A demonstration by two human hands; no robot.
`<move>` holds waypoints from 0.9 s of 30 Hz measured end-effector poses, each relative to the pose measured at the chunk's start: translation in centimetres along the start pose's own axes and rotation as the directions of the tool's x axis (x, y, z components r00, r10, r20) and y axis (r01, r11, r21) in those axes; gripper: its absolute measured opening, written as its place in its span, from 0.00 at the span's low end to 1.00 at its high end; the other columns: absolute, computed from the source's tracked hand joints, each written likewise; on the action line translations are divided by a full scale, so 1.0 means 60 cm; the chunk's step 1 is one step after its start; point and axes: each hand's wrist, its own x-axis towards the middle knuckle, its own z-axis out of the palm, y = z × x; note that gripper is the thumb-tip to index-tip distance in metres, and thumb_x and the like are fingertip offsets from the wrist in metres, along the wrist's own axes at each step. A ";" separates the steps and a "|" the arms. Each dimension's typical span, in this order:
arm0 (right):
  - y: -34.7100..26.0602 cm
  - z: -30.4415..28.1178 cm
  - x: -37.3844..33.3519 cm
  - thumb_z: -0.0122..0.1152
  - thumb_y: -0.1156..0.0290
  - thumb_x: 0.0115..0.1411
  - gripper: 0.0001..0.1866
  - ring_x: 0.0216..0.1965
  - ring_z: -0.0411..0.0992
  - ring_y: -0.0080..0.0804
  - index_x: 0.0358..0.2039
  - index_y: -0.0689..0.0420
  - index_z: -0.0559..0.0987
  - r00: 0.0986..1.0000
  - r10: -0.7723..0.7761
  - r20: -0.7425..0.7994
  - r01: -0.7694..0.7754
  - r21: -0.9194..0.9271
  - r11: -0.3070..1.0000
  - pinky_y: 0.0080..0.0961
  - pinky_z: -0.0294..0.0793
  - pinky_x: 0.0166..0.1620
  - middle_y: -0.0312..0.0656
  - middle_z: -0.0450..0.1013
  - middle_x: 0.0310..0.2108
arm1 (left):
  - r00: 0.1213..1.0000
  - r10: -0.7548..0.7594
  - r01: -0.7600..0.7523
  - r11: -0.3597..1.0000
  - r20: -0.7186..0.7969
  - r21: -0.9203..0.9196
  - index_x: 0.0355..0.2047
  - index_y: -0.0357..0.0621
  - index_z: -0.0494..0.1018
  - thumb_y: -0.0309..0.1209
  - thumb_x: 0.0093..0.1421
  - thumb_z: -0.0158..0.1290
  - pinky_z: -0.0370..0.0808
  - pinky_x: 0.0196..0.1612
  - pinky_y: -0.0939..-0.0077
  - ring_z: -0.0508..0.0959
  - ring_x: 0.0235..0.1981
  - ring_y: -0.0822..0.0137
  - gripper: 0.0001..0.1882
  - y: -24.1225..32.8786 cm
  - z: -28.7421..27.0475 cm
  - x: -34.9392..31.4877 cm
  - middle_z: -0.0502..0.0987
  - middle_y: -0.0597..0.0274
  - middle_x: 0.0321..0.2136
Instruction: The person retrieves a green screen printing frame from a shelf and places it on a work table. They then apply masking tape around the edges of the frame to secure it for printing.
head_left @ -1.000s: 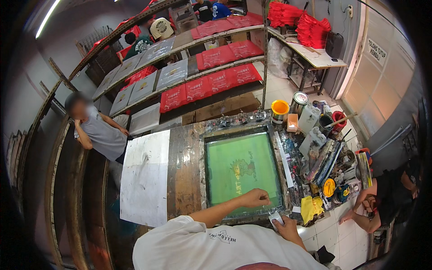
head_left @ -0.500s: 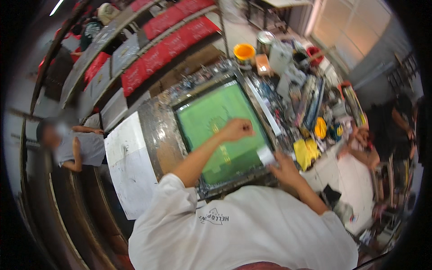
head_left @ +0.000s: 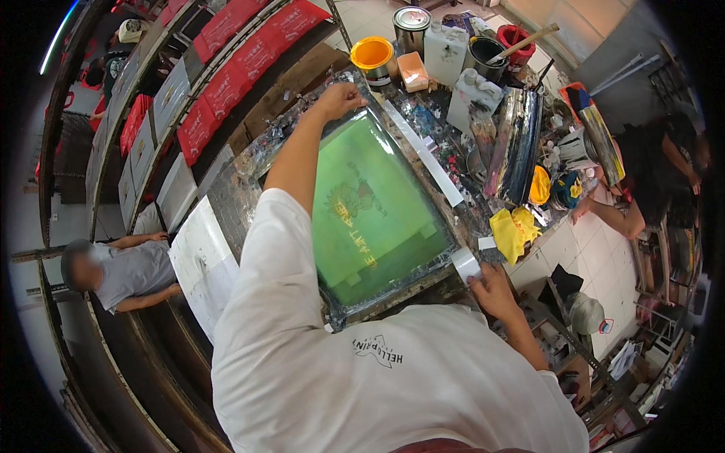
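A green printing screen (head_left: 377,189) in a dark frame lies on the worktable in front of me, with a drawing and yellow lettering showing in its mesh. At its far edge is my left hand (head_left: 340,102), fingers drawn together in a pinch. Whatever they hold is too small to make out. My right hand (head_left: 495,293), by the near right corner of the frame, grips a short, wide white strip (head_left: 466,266) that looks like tape. Along the right of the frame runs a long white strip (head_left: 423,151).
Beyond the screen stand a tub of yellow-orange ink (head_left: 372,54), a metal can (head_left: 412,21) and white jugs (head_left: 472,98). Squeegees (head_left: 516,147) and a yellow cloth (head_left: 515,232) crowd the right. White paper (head_left: 198,260) lies left; a person (head_left: 140,268) is beyond it.
My left hand has moved from above the middle of the screen to its far edge. My right hand still holds the white strip near the right corner. The view has shifted.
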 end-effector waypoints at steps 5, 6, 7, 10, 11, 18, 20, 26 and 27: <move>-0.033 -0.018 0.037 0.63 0.46 0.64 0.28 0.36 0.77 0.64 0.27 0.64 0.78 0.927 0.363 0.090 -0.347 -0.154 0.925 0.52 0.75 0.50 0.61 0.76 0.25 | 0.999 -0.031 0.031 0.995 -0.011 0.090 0.29 0.37 0.77 0.39 0.61 0.67 0.72 0.34 0.66 0.73 0.26 0.66 0.17 -0.039 0.011 0.049 0.76 0.59 0.24; -0.032 -0.018 0.041 0.63 0.44 0.63 0.30 0.35 0.78 0.64 0.25 0.63 0.78 0.930 0.361 0.074 -0.343 -0.182 0.921 0.51 0.76 0.48 0.62 0.76 0.26 | 0.999 -0.028 0.032 0.995 -0.038 0.097 0.29 0.37 0.77 0.40 0.60 0.67 0.72 0.34 0.64 0.74 0.26 0.62 0.17 -0.047 0.016 0.052 0.77 0.55 0.24; -0.029 -0.014 0.046 0.62 0.41 0.63 0.32 0.35 0.78 0.64 0.24 0.63 0.78 0.933 0.356 0.060 -0.337 -0.212 0.917 0.51 0.77 0.45 0.63 0.76 0.26 | 0.997 -0.028 0.035 0.994 -0.067 0.104 0.29 0.37 0.76 0.40 0.60 0.67 0.73 0.34 0.62 0.75 0.26 0.58 0.17 -0.054 0.023 0.051 0.77 0.52 0.24; -0.016 0.000 0.055 0.61 0.37 0.62 0.35 0.35 0.78 0.63 0.21 0.63 0.78 0.891 0.451 0.055 -0.409 -0.332 0.850 0.51 0.78 0.41 0.64 0.76 0.26 | 0.990 0.018 0.002 0.989 -0.138 0.145 0.28 0.36 0.76 0.39 0.59 0.66 0.73 0.34 0.58 0.77 0.27 0.50 0.17 -0.048 0.025 0.038 0.78 0.46 0.24; -0.012 0.002 0.055 0.61 0.36 0.61 0.36 0.35 0.78 0.63 0.20 0.63 0.78 0.866 0.497 0.057 -0.442 -0.379 0.813 0.51 0.77 0.41 0.64 0.76 0.26 | 0.986 0.038 -0.011 0.987 -0.162 0.161 0.28 0.36 0.76 0.38 0.59 0.66 0.73 0.34 0.57 0.77 0.28 0.47 0.17 -0.043 0.025 0.023 0.77 0.45 0.24; -0.089 -0.071 0.008 0.69 0.55 0.61 0.23 0.32 0.76 0.60 0.29 0.65 0.77 0.995 0.092 -0.046 -0.090 0.038 0.995 0.53 0.72 0.37 0.58 0.77 0.28 | 0.722 0.076 0.014 0.992 -0.688 0.125 0.28 0.37 0.76 0.38 0.60 0.65 0.70 0.34 0.60 0.76 0.30 0.54 0.16 0.074 -0.167 -0.255 0.75 0.51 0.25; -0.169 -0.099 -0.014 0.71 0.62 0.59 0.18 0.29 0.73 0.57 0.31 0.64 0.75 0.988 -0.042 -0.146 0.060 0.123 0.991 0.51 0.69 0.37 0.54 0.75 0.26 | 0.493 0.146 0.073 0.975 -0.858 0.208 0.33 0.39 0.79 0.37 0.63 0.65 0.74 0.38 0.66 0.79 0.32 0.60 0.13 0.067 -0.247 -0.409 0.79 0.56 0.29; -0.429 -0.205 -0.027 0.75 0.67 0.49 0.12 0.26 0.66 0.40 0.28 0.54 0.78 0.539 -0.824 -0.171 0.793 -0.225 0.566 0.39 0.62 0.37 0.37 0.70 0.22 | -0.097 0.387 0.559 0.784 -0.917 0.272 0.42 0.34 0.77 0.28 0.71 0.51 0.77 0.53 0.65 0.81 0.45 0.60 0.09 0.131 -0.437 -0.988 0.81 0.51 0.44; -0.483 -0.223 -0.040 0.76 0.67 0.48 0.12 0.25 0.65 0.37 0.28 0.52 0.78 0.432 -0.895 -0.110 0.857 -0.259 0.446 0.38 0.61 0.36 0.34 0.69 0.21 | -0.326 0.390 0.435 0.871 -0.861 0.230 0.42 0.32 0.77 0.30 0.71 0.52 0.77 0.54 0.62 0.81 0.47 0.59 0.11 0.157 -0.443 -1.063 0.80 0.50 0.45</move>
